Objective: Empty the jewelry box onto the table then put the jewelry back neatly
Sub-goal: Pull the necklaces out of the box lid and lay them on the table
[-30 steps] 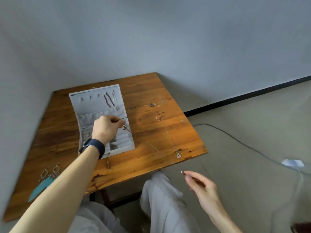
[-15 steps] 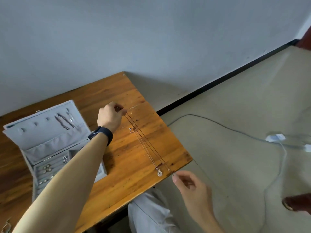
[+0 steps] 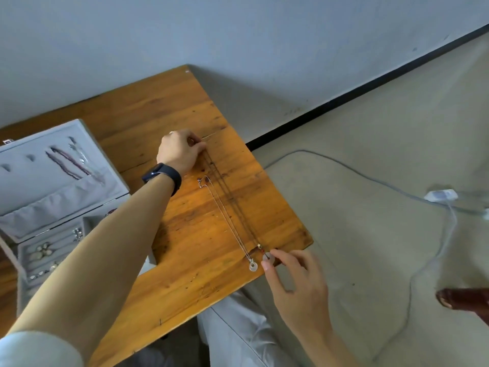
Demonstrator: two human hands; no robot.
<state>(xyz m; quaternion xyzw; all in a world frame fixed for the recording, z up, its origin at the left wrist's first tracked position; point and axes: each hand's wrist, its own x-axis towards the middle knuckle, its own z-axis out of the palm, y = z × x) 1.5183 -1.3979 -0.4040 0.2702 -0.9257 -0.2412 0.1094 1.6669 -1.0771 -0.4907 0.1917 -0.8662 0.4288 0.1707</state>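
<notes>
Left hand (image 3: 180,152): pinched the far end of the dark cord necklace (image 3: 232,202), near the table's (image 3: 185,260) right edge.
Right hand (image 3: 299,284): pinched the cord's pendant end at the near right corner.
Silver chain necklace (image 3: 227,221): lay just beside the cord.
Jewelry box (image 3: 53,186): open, left edge.

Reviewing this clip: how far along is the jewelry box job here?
Done: a thin silver chain with ring pendant lies straight on the wooden table. In hand: left hand and right hand pinch a dark cord necklace taut beside it. Left: the open grey jewelry box holds beaded strands and earrings; emptying looks unfinished.
</notes>
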